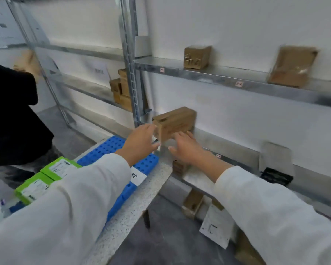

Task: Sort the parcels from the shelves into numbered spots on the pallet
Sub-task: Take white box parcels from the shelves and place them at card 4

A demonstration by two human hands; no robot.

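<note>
Brown cardboard made up the parcel (177, 121) that sat at the left end of a middle metal shelf (235, 150), close to a grey upright post (131, 73). Both arms, in white sleeves, reached toward it. The left hand (139, 143) had its fingers spread, the fingertips touching the box's near left corner. The right hand (185, 147) lay just below and in front of the box, fingers spread and pointing up at its lower edge; neither hand had closed on it, though blur hid the exact contact.

On the shelf above stood two more cardboard parcels, a small one (197, 57) and a larger tilted one (292, 66), well apart. Further boxes (121, 88) were stacked on a shelf left of the post. Below the left arm, a blue perforated pallet (111, 148) rested on a speckled surface (141, 197), with a white label reading 4 (137, 176) and two green boxes (46, 178) on it. Someone in dark clothing (11, 111) stood at far left.
</note>
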